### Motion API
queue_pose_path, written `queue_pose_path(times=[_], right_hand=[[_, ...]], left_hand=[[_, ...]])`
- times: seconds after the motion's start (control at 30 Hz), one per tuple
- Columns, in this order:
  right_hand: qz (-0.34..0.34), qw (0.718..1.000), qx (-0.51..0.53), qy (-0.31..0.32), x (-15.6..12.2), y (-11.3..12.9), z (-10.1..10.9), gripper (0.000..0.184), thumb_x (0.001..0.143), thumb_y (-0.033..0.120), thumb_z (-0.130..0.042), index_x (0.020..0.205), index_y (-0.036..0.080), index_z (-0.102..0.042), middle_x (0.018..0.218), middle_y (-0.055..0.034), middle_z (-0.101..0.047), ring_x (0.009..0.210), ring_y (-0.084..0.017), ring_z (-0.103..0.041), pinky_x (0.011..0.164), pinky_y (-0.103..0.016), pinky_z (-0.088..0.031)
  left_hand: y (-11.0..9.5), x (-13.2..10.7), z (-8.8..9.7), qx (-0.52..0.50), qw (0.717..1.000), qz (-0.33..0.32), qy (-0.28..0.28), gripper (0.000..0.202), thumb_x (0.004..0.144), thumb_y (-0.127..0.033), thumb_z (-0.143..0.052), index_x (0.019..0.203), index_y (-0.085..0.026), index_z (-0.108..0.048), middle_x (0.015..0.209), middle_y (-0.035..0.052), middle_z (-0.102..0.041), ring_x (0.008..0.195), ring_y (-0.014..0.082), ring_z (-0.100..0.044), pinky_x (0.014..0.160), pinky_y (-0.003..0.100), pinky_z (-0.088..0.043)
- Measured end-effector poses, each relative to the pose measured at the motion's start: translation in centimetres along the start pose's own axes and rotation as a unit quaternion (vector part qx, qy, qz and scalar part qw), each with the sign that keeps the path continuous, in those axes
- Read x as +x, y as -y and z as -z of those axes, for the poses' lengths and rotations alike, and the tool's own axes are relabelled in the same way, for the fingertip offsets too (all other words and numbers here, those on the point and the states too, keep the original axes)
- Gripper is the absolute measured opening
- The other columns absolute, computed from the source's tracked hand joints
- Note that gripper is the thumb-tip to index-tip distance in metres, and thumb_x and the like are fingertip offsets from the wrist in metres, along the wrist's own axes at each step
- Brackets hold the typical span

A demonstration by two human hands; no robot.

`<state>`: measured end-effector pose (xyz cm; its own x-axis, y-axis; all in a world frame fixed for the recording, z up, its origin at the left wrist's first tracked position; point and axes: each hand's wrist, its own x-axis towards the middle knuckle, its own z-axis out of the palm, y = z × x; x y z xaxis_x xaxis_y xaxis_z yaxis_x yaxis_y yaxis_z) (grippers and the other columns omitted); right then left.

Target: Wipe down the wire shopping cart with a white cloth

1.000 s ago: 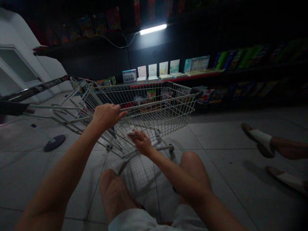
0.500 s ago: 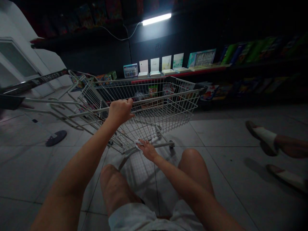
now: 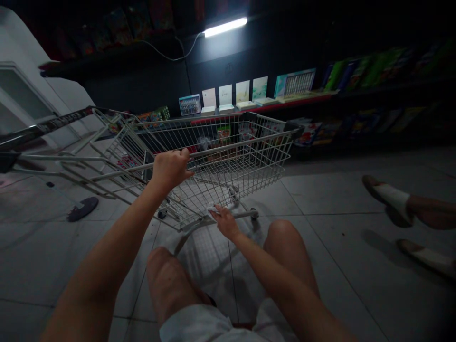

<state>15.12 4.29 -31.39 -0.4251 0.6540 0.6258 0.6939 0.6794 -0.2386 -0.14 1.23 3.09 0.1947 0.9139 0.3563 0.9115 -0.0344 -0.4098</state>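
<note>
A wire shopping cart [image 3: 249, 156] stands tilted on the tiled floor in front of me. My left hand [image 3: 170, 168] is closed around the top rail of its near side. My right hand [image 3: 224, 221] presses a small white cloth [image 3: 212, 210] against the lower edge of the cart's wire side, fingers closed on it. My bare knees show below the hands.
Another person's feet in white sandals [image 3: 390, 202] rest on the floor at the right. Dark shelves with cards and books [image 3: 249, 95] line the back wall under a tube light [image 3: 224, 27]. A round dark base [image 3: 82, 208] and another cart's handle [image 3: 46, 126] are at the left.
My left hand slid right along the top rail. My right hand with the cloth moved down and right along the cart's lower edge.
</note>
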Motion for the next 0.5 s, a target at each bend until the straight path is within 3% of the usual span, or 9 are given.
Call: queue_pose_path(times=[0.1,0.23,0.33,0.4,0.5], right_hand=[[-0.004,0.999,0.027,-0.023,1.3,0.2,2.4,0.055,0.083,0.006,-0.051,0.133,0.026,-0.062,0.133,-0.0099,-0.056,0.117,-0.021,-0.053,0.102,-0.036,-0.051],[0.012,0.986,0.046,-0.157,9.5,1.3,9.2,0.059,0.082,0.012,-0.055,0.140,0.024,-0.055,0.142,-0.0095,-0.044,0.129,-0.027,-0.044,0.112,-0.043,-0.045],[0.002,0.978,0.020,-0.207,15.2,1.8,13.2,0.063,0.086,0.010,-0.051,0.147,0.024,-0.044,0.148,-0.0073,-0.036,0.134,-0.027,-0.040,0.115,-0.043,-0.041],[0.000,0.979,0.004,-0.202,16.4,1.7,13.4,0.064,0.087,0.009,-0.050,0.148,0.025,-0.042,0.149,-0.0061,-0.035,0.132,-0.026,-0.041,0.114,-0.042,-0.041],[-0.012,0.990,-0.006,-0.143,13.6,0.9,10.1,0.062,0.085,0.008,-0.052,0.145,0.026,-0.048,0.150,-0.0070,-0.039,0.127,-0.026,-0.045,0.112,-0.043,-0.042]], left_hand=[[0.0,0.0,0.1,0.008,1.000,-0.004,-0.003,0.045,0.081,-0.053,-0.068,0.108,-0.019,-0.059,0.101,0.0128,-0.072,0.094,0.0300,-0.067,0.067,0.034,-0.040],[-0.1,0.0,0.2,0.018,1.000,-0.006,0.002,0.046,0.082,-0.056,-0.064,0.107,-0.018,-0.059,0.100,0.0139,-0.072,0.094,0.0312,-0.067,0.067,0.035,-0.041],[0.0,0.0,0.3,0.017,1.000,-0.006,0.009,0.047,0.083,-0.057,-0.062,0.109,-0.018,-0.059,0.101,0.0142,-0.072,0.095,0.0316,-0.066,0.069,0.035,-0.042],[0.0,0.0,0.4,0.015,1.000,-0.004,0.013,0.046,0.084,-0.056,-0.061,0.110,-0.018,-0.059,0.101,0.0144,-0.072,0.095,0.0320,-0.066,0.069,0.036,-0.042],[0.0,0.0,0.3,0.013,1.000,-0.003,0.010,0.045,0.084,-0.055,-0.062,0.110,-0.018,-0.059,0.100,0.0149,-0.072,0.095,0.0327,-0.066,0.069,0.036,-0.042]])
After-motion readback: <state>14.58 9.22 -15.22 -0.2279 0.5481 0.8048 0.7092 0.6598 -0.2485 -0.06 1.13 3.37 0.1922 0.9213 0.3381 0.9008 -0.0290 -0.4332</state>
